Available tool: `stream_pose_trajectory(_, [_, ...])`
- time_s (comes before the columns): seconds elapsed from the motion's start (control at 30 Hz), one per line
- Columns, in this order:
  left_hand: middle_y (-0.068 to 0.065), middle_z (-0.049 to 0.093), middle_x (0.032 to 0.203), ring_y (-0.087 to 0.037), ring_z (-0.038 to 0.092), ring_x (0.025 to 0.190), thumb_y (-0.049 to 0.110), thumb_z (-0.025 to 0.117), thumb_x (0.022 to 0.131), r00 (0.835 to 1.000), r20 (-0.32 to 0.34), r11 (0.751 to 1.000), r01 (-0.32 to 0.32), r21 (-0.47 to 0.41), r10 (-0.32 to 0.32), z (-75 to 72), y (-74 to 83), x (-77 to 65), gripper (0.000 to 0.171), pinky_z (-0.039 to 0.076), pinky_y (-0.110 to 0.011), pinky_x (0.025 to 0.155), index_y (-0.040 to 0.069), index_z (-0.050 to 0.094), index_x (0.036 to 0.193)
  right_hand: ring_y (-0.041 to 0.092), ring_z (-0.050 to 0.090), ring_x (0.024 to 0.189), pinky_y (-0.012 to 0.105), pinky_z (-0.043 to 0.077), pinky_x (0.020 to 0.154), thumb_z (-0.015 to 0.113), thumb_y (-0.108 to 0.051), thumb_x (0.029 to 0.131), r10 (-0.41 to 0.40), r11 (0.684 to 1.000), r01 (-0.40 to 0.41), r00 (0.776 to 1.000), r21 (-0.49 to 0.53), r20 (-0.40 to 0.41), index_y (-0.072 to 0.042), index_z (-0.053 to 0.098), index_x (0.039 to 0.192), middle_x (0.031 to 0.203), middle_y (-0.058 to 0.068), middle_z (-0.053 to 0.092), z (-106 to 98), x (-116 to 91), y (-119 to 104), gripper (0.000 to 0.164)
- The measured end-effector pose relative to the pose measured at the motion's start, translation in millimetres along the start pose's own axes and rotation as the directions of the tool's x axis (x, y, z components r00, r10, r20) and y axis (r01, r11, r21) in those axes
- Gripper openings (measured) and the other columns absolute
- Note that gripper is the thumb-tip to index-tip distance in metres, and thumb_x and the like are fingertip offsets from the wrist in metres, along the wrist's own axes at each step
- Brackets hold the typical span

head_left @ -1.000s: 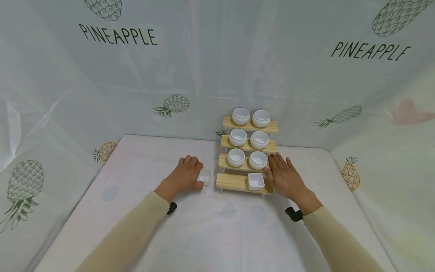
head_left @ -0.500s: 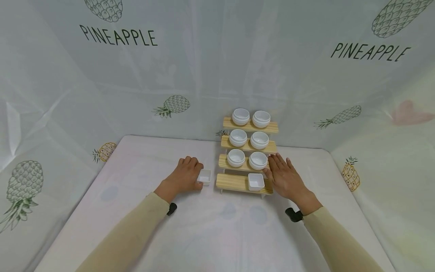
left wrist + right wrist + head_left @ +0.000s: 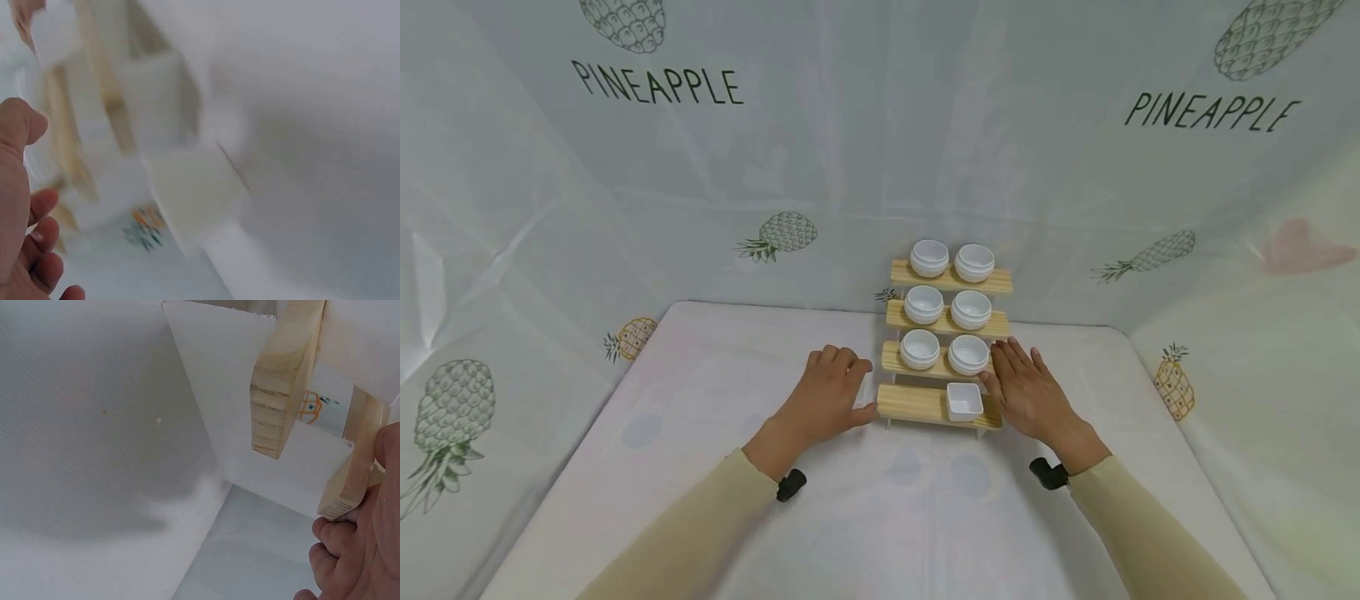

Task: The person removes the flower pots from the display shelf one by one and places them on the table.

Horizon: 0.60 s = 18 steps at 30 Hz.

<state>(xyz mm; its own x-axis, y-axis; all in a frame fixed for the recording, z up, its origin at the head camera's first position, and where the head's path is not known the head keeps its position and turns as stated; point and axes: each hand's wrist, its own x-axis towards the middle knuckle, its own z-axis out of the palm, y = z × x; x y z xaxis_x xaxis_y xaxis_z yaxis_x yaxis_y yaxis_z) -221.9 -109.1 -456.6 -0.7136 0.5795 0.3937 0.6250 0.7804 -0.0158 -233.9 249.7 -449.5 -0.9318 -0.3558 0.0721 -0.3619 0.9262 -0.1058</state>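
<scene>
My left hand (image 3: 831, 396) hovers just left of a stepped wooden stand (image 3: 913, 403), thumb and fingers spread apart around a gap. The small square white dish seen earlier there is mostly hidden by this hand. In the left wrist view the thumb (image 3: 19, 125) and curved fingers (image 3: 44, 244) show no object pinched; the background is blurred. On the right, my right hand (image 3: 1030, 396) lies with straight fingers against the stand's side. Its fingertips touch a shelf end (image 3: 344, 494) in the right wrist view. A square white dish (image 3: 964, 402) sits on the lowest shelf's right half.
Round white bowls stand in pairs on the upper shelves, such as a bowl (image 3: 920, 348) and its neighbour (image 3: 968, 354). A pale cloth (image 3: 880, 517) covers the table. Behind rises a pineapple-print curtain (image 3: 880, 125).
My left hand has shifted right toward the stand and its thumb and fingers have spread; the square dish it held is now mostly covered from view. The right hand stays in place.
</scene>
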Motion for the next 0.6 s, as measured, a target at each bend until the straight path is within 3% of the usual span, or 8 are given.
stream_pose_trajectory(0.1, [-0.008, 0.056, 0.111, -0.027, 0.048, 0.101, 0.048, 0.078, 0.090, 0.997, -0.051, 0.998, -0.056, 0.014, 0.057, -2.9, 27.0, 9.7, 0.053, 0.041, -0.043, 0.085, 0.007, 0.062, 0.121, 0.046, 0.019, 0.160, 0.066, 0.015, 0.126, 0.025, -0.044, 0.116, -0.005, 1.000, 0.005, 1.000, -0.005, -0.008, 0.008, 0.027, 0.162, 0.169, 0.029, 0.028, -0.6, 0.6, 0.3, 0.070])
stream_pose_trajectory(0.23, [-0.006, 0.057, 0.110, -0.024, 0.047, 0.098, 0.053, 0.078, 0.088, 0.995, -0.052, 0.996, -0.081, 0.037, 0.083, -1.1, 59.5, 26.0, 0.054, 0.039, -0.039, 0.082, 0.009, 0.062, 0.114, 0.046, 0.019, 0.160, 0.066, 0.015, 0.126, 0.025, -0.045, 0.116, -0.007, 1.000, 0.007, 1.000, -0.007, -0.008, 0.008, 0.027, 0.162, 0.169, 0.029, 0.027, -0.4, 1.5, 0.6, 0.070])
stream_pose_trajectory(0.4, [-0.004, 0.061, 0.112, -0.023, 0.051, 0.103, 0.058, 0.079, 0.087, 0.996, -0.050, 0.995, -0.068, 0.069, 0.072, 7.1, 89.2, 42.5, 0.062, 0.044, -0.038, 0.082, 0.009, 0.065, 0.123, 0.045, 0.019, 0.160, 0.066, 0.014, 0.127, 0.026, -0.046, 0.116, -0.002, 1.000, 0.002, 1.000, -0.013, -0.005, 0.007, 0.026, 0.163, 0.169, 0.028, 0.027, 0.5, 2.0, 1.4, 0.071])
stream_pose_trajectory(0.6, [-0.002, 0.065, 0.113, -0.021, 0.052, 0.103, 0.064, 0.077, 0.086, 0.998, -0.062, 0.987, -0.007, 0.158, 0.017, 25.7, 110.9, 53.5, 0.068, 0.045, -0.035, 0.081, 0.013, 0.065, 0.129, 0.045, 0.018, 0.160, 0.065, 0.014, 0.127, 0.025, -0.047, 0.116, 0.008, 1.000, -0.008, 1.000, -0.020, -0.003, 0.007, 0.027, 0.162, 0.169, 0.028, 0.027, 0.2, 0.6, 2.3, 0.071])
